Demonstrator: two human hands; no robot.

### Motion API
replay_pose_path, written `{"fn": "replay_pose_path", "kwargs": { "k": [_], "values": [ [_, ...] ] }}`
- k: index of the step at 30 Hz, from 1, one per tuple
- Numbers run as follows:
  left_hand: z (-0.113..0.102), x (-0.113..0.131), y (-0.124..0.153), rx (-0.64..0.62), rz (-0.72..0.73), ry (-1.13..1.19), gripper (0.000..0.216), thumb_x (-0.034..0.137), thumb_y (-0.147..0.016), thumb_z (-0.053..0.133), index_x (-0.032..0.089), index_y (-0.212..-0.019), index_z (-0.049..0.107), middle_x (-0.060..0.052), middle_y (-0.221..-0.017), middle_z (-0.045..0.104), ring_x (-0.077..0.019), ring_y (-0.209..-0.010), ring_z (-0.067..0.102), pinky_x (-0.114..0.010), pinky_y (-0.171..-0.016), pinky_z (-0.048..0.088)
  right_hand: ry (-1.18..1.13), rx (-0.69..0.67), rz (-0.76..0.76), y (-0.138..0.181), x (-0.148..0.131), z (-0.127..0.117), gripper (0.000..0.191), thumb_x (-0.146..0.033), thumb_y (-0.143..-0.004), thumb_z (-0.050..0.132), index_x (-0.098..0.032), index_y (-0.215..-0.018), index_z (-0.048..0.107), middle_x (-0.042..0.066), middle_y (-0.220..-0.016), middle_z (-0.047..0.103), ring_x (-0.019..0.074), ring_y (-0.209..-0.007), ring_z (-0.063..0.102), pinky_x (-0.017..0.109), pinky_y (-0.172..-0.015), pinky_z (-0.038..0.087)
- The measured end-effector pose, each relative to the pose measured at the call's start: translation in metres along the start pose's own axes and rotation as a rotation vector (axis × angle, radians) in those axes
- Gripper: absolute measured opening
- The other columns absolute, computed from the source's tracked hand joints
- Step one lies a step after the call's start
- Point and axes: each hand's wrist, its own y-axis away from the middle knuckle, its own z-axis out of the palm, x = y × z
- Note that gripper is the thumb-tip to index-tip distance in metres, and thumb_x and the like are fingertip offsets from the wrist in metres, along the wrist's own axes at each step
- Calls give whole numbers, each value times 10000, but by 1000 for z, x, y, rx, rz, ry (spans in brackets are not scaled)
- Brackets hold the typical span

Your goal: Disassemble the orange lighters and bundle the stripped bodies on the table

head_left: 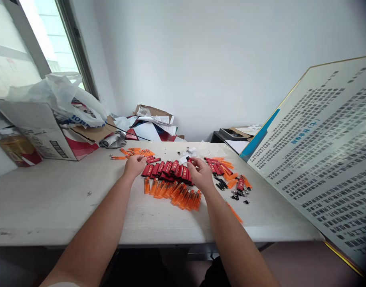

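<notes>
- The left hand rests curled at the far end of the red disposable lighters, its fingers loosely bent and close to a scatter of orange lighters; whether they have hold of anything I cannot tell
- The right hand pinches a small dark-tipped piece between nearly closed fingers, just above the red row; the piece is too small to identify
- The red lighters lie side by side, overlapping, on a white table, with a fan of translucent orange lighters on their near side
- Further right, a looser heap of red and orange lighters lies beside small black parts
- A pinch at the piece's very end seems best, leaving the neighbouring lighters undisturbed
- A cardboard box sits at the table's far left, and a printed board leans at the right
</notes>
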Motion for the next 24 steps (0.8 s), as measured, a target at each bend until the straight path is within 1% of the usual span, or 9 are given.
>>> {"fn": "replay_pose_path", "kwargs": {
  "k": [3, 5, 8, 10, 13, 14, 16, 19, 24],
  "values": [
    [4, 0, 1, -11, 11, 11, 257, 375, -770, 555, 160, -792, 694, -57, -809, 711, -210, -794, 638, -297, -724, 454, 126, -32, -30, 3, 1, 0, 462, -478, -750, 634, -192, -1111, 606, 26, -825, 636, 104, -584, 519, 254, -583, 435],
    [5, -2, 0, -10, 8, 17, 261, 388, -767, 557, 162, -773, 687, -53, -793, 707, -210, -782, 635, -298, -714, 451, 203, -21, -16, 3, 2, -2, 442, -455, -727, 664, -201, -1085, 613, 21, -817, 656, 122, -630, 554, 262, -625, 445],
    [5, -5, -2, -17, -5, 29, 264, 399, -762, 560, 164, -774, 682, -50, -793, 708, -207, -765, 637, -296, -691, 450, 310, 0, 35, 0, 4, -4, 319, -445, -709, 674, -212, -923, 631, 9, -767, 669, 131, -618, 557, 253, -595, 410],
    [5, -6, -3, -22, -11, 34, 258, 395, -761, 560, 167, -775, 681, -50, -794, 710, -207, -759, 638, -295, -682, 449, 357, 15, 55, -2, 7, -4, 261, -445, -701, 675, -211, -806, 628, -3, -687, 650, 126, -573, 521, 245, -556, 367],
    [4, -6, -3, -14, -16, 24, 245, 386, -760, 562, 170, -734, 673, -57, -767, 704, -216, -757, 633, -307, -692, 446, 368, 29, 67, -6, 12, 0, 254, -459, -716, 649, -205, -709, 641, -3, -593, 614, 134, -550, 495, 249, -538, 336],
    [4, -6, -3, -10, -19, 20, 244, 387, -758, 564, 170, -720, 670, -59, -753, 701, -219, -750, 629, -312, -692, 444, 358, 20, 72, -8, 13, 2, 260, -460, -732, 629, -202, -712, 659, 7, -607, 629, 144, -569, 516, 253, -548, 347],
    [2, -6, -4, -2, -25, 13, 246, 392, -753, 566, 172, -701, 664, -62, -733, 693, -226, -740, 621, -320, -686, 441, 341, -10, 76, -10, 15, 6, 259, -434, -761, 592, -199, -763, 701, 36, -707, 688, 170, -655, 579, 265, -602, 391],
    [-1, -6, -5, 4, -22, 16, 247, 394, -752, 563, 176, -690, 661, -61, -734, 686, -225, -745, 616, -317, -682, 439, 391, -44, 61, -14, 14, 14, 241, -361, -781, 558, -203, -822, 735, 64, -835, 729, 196, -756, 624, 290, -691, 427],
    [-5, -6, -7, 10, -20, 18, 253, 393, -759, 553, 171, -719, 668, -62, -764, 687, -218, -761, 616, -307, -684, 439, 543, -118, 7, -18, 7, 24, 299, -377, -814, 508, -195, -776, 742, 68, -785, 721, 197, -730, 612, 288, -675, 413]
  ]
}}
